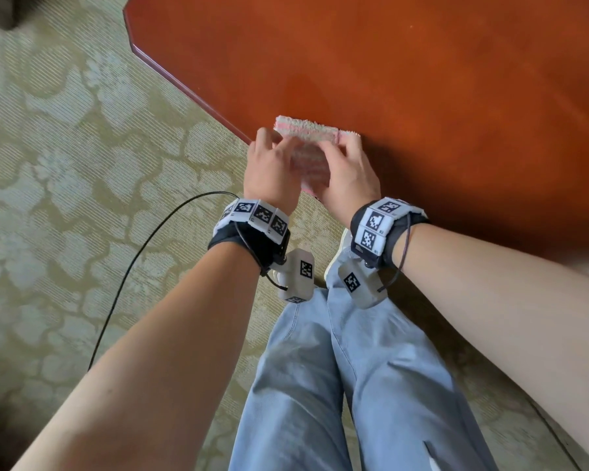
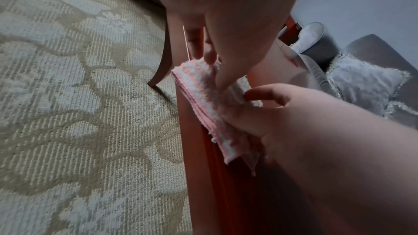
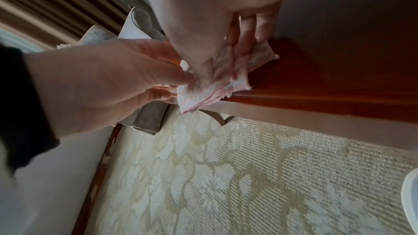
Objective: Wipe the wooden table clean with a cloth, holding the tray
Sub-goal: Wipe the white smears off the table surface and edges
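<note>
Fingers of both hands, left (image 1: 269,168) and right (image 1: 349,175), pinch a folded cloth (image 1: 308,137) at the table (image 1: 422,96) near edge, seemingly squaring it before wiping; next, one hand presses it flat, though no tray shows.

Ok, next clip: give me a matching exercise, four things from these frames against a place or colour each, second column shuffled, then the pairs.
Things:
1. cloth
2. table
3. carpet
4. black cable

Descriptions:
A. glossy reddish-brown wood
B. pale olive with a floral pattern
C. pink and white, folded, lying over the table's edge
D. loops from the left wrist band over the floor

Pairs: 1-C, 2-A, 3-B, 4-D
</note>
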